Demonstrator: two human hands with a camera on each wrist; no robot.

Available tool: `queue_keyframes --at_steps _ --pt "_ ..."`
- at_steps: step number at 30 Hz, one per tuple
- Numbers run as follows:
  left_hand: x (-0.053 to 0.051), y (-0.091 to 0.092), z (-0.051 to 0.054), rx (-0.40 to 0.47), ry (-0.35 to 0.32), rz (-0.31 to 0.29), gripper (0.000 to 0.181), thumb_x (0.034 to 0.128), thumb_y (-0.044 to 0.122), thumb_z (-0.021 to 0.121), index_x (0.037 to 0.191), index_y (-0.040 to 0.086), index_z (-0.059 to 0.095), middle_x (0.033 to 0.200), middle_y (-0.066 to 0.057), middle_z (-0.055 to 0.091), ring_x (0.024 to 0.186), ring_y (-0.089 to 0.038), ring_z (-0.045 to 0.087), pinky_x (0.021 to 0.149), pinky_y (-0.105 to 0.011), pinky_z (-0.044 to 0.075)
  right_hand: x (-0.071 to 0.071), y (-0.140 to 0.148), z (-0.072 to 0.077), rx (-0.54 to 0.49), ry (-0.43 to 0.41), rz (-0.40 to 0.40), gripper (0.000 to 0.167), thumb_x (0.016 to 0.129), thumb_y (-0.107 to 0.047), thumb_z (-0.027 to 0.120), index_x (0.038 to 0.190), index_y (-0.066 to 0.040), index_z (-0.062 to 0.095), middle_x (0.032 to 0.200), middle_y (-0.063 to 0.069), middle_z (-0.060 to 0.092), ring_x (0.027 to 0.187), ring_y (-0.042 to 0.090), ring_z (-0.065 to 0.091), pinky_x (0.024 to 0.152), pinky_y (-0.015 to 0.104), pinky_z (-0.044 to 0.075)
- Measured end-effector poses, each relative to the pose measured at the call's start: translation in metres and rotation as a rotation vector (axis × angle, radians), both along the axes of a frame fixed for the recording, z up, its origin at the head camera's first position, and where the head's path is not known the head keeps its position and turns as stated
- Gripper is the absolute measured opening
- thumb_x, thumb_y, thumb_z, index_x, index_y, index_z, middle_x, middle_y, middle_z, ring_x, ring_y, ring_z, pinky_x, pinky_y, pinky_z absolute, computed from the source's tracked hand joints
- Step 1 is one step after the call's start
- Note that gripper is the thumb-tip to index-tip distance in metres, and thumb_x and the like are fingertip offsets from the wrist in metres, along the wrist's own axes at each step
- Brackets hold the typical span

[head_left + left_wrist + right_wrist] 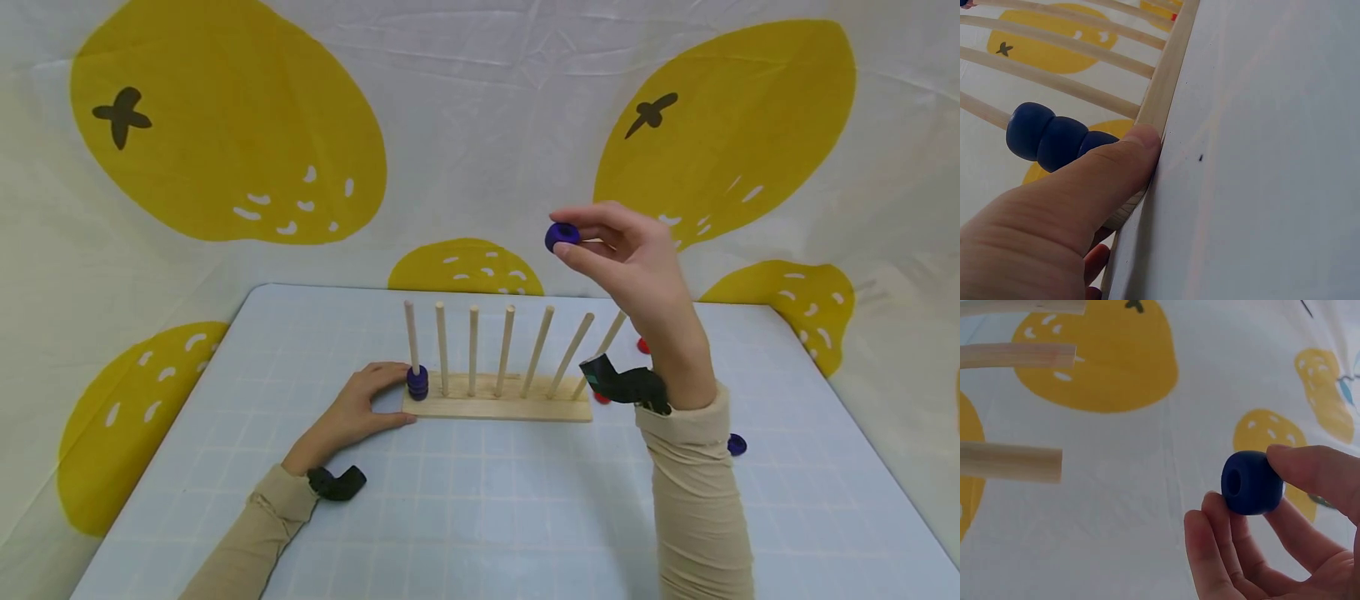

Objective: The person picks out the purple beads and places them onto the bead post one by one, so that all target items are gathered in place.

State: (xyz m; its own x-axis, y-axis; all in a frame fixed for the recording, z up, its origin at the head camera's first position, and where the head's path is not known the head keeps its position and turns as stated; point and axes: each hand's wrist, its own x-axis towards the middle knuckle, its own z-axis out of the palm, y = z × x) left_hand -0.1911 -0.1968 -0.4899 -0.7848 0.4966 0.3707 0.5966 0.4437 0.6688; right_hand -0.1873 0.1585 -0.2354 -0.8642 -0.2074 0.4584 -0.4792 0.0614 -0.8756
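My right hand point(628, 262) is raised above the right part of a wooden peg stand point(502, 408), pinching a dark blue bead point(562, 237) between thumb and fingers. The hole of that bead point(1235, 482) shows in the right wrist view. Down at the stand's left end, my left hand point(352, 410) holds the base, its thumb point(1138, 140) along the front and other fingers behind. Several blue beads point(417, 383) are stacked on the leftmost peg, beside this hand. The other upright pegs that I can see are bare.
Past the stand's right end lie red beads point(602, 398), partly hidden by my right wrist. Another blue bead point(737, 444) shows beside the right sleeve. A pale checked table point(465, 517) lies beneath, with a lemon-patterned cloth point(487, 125) behind it.
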Motion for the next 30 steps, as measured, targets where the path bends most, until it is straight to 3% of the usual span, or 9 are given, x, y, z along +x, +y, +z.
queue_keyframes --at_steps 12,23,30 --pt "0.0 0.0 0.0 -0.001 0.005 0.002 0.066 0.0721 0.019 0.09 0.131 0.007 0.063 0.134 -0.009 0.06 0.126 -0.03 0.05 0.104 -0.055 0.038 -0.009 -0.027 -0.001 -0.002 0.029 0.113 0.03 0.088 0.007 0.07 0.117 0.007 0.067 0.112 0.016 0.062 0.097 0.028 0.061 0.089 0.027 0.054" --pt "0.0 0.0 -0.001 -0.016 -0.001 0.01 0.067 0.0721 0.02 0.09 0.131 0.006 0.063 0.134 -0.01 0.06 0.126 -0.031 0.049 0.104 -0.056 0.037 -0.02 -0.05 -0.01 0.001 0.12 0.23 0.031 0.088 0.013 0.066 0.119 0.011 0.064 0.111 0.015 0.063 0.096 0.029 0.064 0.089 0.032 0.055" --pt "-0.001 0.0 -0.002 -0.007 0.001 0.005 0.066 0.0722 0.02 0.09 0.132 0.007 0.063 0.134 -0.009 0.06 0.126 -0.03 0.049 0.104 -0.055 0.038 -0.029 -0.064 -0.019 -0.06 0.183 0.325 0.03 0.088 0.015 0.063 0.119 0.015 0.061 0.112 0.018 0.065 0.098 0.031 0.065 0.091 0.04 0.055"
